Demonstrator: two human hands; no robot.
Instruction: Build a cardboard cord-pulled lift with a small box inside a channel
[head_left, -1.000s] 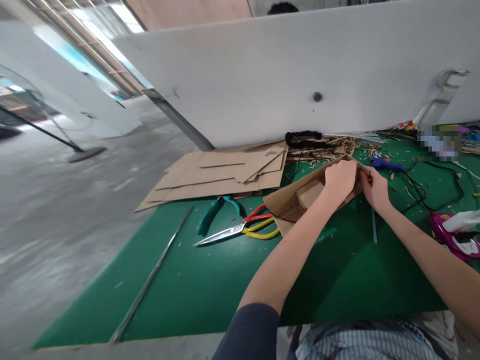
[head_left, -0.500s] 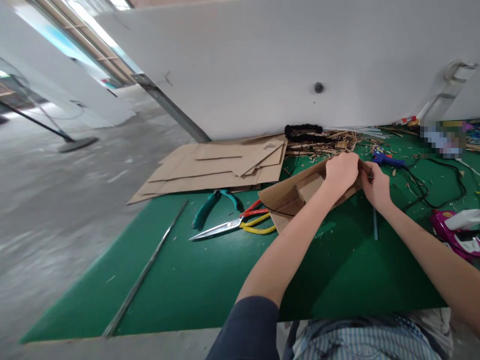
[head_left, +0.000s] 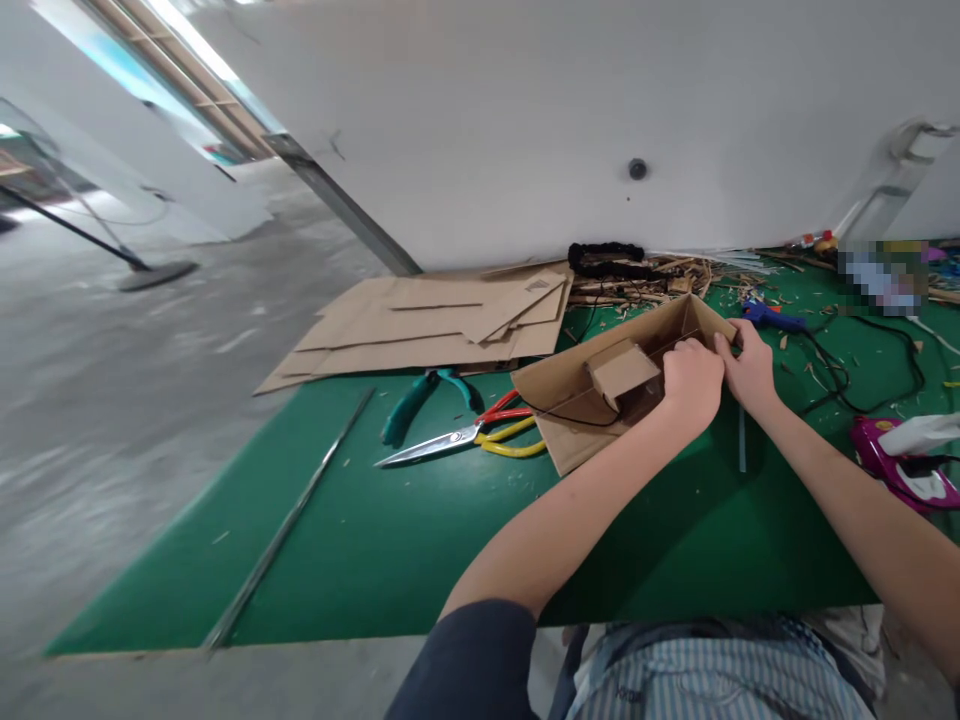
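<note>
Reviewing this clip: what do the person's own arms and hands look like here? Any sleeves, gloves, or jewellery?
Both hands are bare: the left hand and right hand show no gloves, and no rings or watch can be seen. The forearms are uncovered. A dark navy short sleeve covers the left upper arm; no sleeve shows on the right arm in frame. Below, a blue-and-white striped garment is visible.

Green-topped counter (head_left: 390, 540) backed by a white partition panel (head_left: 525, 120); grey concrete floor (head_left: 112, 400) to the left; bright window strip (head_left: 187, 60) and slanted metal rail (head_left: 341, 205) beyond.
</note>
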